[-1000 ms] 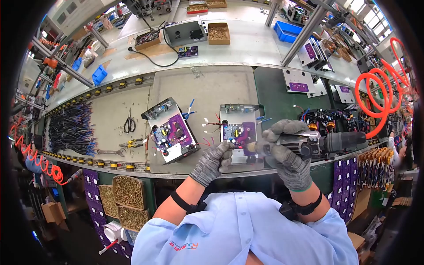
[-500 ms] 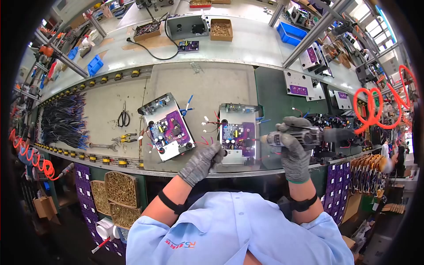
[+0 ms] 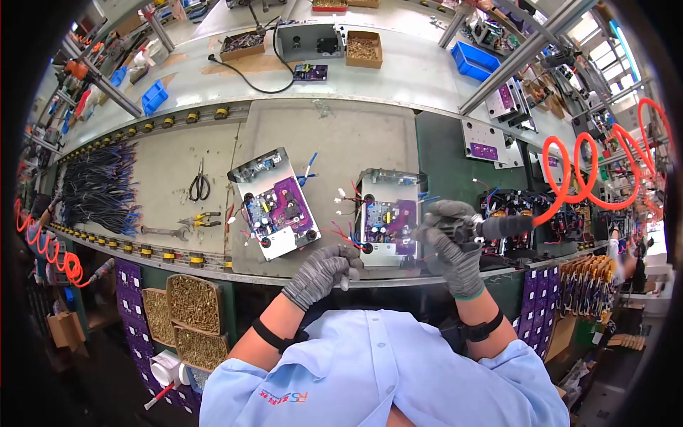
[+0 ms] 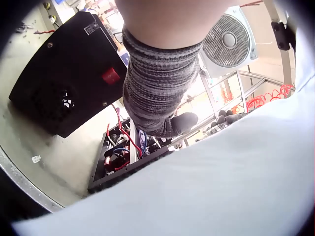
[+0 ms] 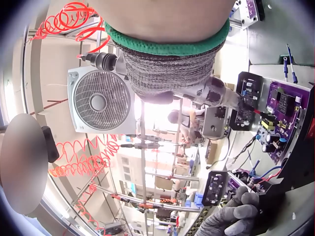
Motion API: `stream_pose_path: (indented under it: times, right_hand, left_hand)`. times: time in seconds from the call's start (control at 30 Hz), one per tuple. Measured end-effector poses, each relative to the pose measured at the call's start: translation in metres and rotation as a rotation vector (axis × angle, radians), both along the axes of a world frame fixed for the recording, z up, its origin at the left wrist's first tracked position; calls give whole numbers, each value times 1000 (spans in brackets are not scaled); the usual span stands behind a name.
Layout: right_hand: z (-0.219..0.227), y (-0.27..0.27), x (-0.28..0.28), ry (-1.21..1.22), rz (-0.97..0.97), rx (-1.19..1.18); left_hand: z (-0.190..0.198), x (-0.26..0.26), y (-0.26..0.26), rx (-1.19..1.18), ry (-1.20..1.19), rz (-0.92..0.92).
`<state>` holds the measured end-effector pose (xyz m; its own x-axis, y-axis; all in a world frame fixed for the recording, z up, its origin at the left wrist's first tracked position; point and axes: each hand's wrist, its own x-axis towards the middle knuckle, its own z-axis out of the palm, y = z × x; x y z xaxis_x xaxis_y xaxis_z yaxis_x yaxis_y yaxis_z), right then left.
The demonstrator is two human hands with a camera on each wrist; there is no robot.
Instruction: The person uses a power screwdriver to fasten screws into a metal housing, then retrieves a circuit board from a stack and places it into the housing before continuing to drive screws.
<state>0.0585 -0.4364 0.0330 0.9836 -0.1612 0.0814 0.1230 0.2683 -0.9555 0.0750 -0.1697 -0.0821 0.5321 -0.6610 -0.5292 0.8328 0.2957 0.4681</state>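
Observation:
My gloved right hand (image 3: 453, 245) grips a pneumatic screwdriver, whose black rear end (image 3: 509, 227) points right. In the right wrist view the screwdriver's grey nose (image 5: 216, 93) shows, its red tip over the purple circuit board (image 5: 283, 110) of the right-hand unit. That unit, an open metal chassis (image 3: 388, 186), lies in front of me. My gloved left hand (image 3: 320, 274) is beside its front left corner, near loose wires (image 3: 341, 231), with fingers curled in; the palm is hidden. A second chassis with a purple board (image 3: 288, 203) lies at an angle to the left.
A red coiled hose (image 3: 569, 171) runs from the screwdriver to the right. Scissors-like pliers (image 3: 199, 186), yellow-handled pliers (image 3: 203, 220), a wrench (image 3: 163, 232) and a cable bundle (image 3: 96, 188) lie left. Screw boxes (image 3: 193, 302) stand below the bench edge. Metal panels (image 3: 484, 142) lie at the right.
The left hand has left the screwdriver's tip and drawn down and left. The right hand has turned the screwdriver, so its nose now hides behind the hand in the head view.

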Motion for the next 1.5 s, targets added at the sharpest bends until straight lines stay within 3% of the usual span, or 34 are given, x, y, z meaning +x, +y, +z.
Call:
stream_pose_path:
  times: [0.13,0.33,0.53,0.7,1.0,1.1,1.2,1.27,1.5]
  right_hand:
    - [-4,19,-3,29,40,-134]
    - [-17,16,-2,66,27,-133]
    - [-22,19,-3,17,6,-194]
    - [-22,23,-5,24,41,-151]
    - [-14,15,-3,53,116,-146]
    - [6,12,-2,34,88,-179]
    - [45,2,-4,-79,69,66]
    - [69,-7,-5,-217,7,34]
    - [72,-31,-12,-274,56,297]
  left_hand:
    - [8,-1,-6,-26,-18,-35]
    - [0,1,-7,9,-137,-120]
    - [19,7,-4,135,-122,-147]
    - [16,9,-8,153,-317,-194]
    - [11,20,-41,-6,-248,-67]
    - [3,29,-46,-105,-121,-41]
    - [6,32,-52,-174,21,-22]
    - [11,32,-59,-159,59,16]
    - [21,30,-83,-101,154,50]
